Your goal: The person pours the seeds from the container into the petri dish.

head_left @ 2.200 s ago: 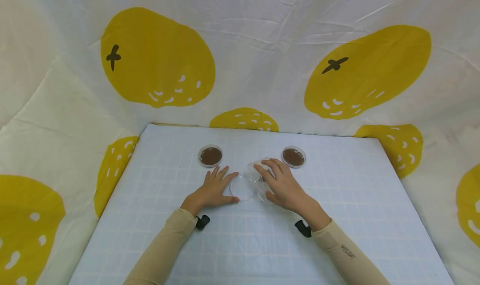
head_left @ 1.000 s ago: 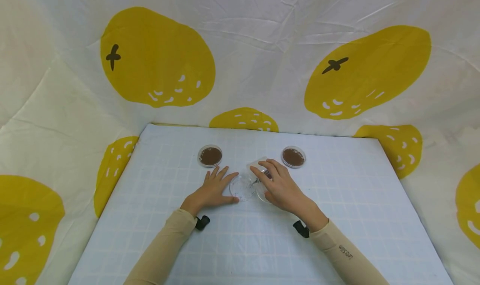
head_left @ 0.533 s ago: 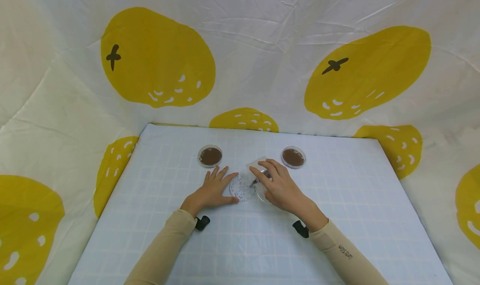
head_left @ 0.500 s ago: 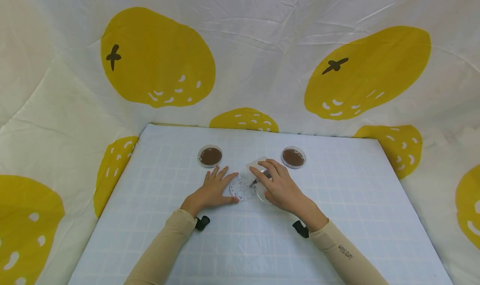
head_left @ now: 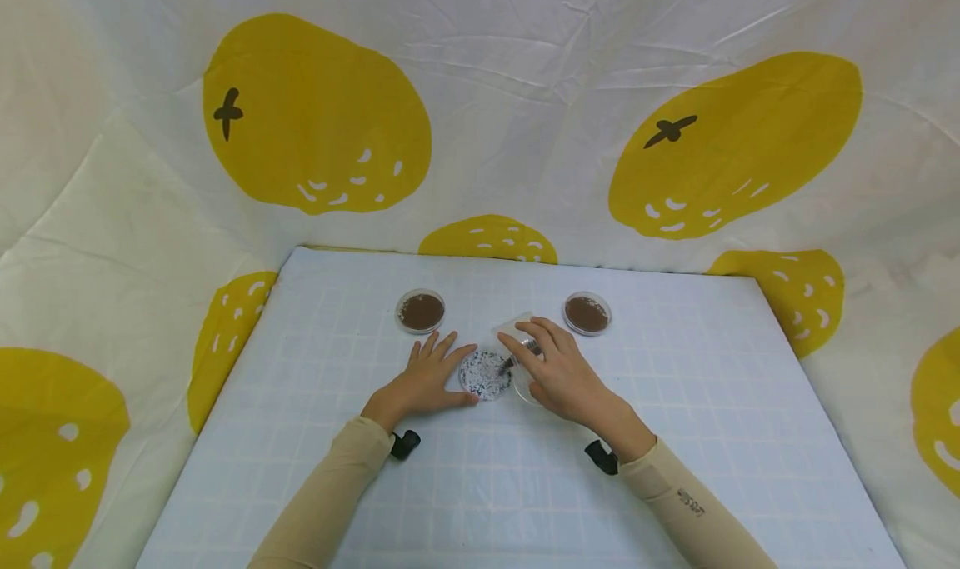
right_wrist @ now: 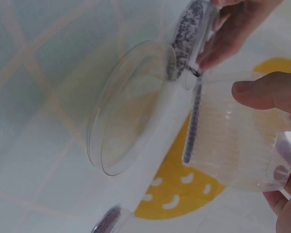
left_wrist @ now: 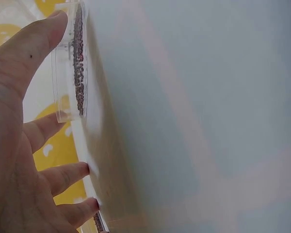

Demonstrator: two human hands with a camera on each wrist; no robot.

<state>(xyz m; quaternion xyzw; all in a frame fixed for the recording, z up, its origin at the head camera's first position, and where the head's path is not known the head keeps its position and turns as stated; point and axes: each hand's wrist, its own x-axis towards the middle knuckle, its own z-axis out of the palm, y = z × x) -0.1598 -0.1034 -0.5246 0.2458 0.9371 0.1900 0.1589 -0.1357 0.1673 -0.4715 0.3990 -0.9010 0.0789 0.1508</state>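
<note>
My right hand (head_left: 566, 373) grips a clear ribbed plastic container (right_wrist: 233, 138), tilted toward the left. Dark granules line its low edge and spill from the corner into a petri dish (head_left: 484, 377). Black and white bits speckle most of that dish's floor. My left hand (head_left: 426, 383) lies flat beside it with fingers spread; in the left wrist view the thumb and index finger touch opposite sides of the dish (left_wrist: 80, 63). A second clear round dish or lid (right_wrist: 128, 116) rests on the table under my right hand, with no granules visible in it.
Two petri dishes of brown material stand farther back, a left dish (head_left: 422, 312) and a right dish (head_left: 588, 314). The table (head_left: 480, 486) has a pale checked cloth. A patterned curtain (head_left: 517, 136) rises behind it.
The dish between the hands was clear at first and has filled with more and more dark specks. My right hand tilted the container a little farther left; my left hand has stayed put.
</note>
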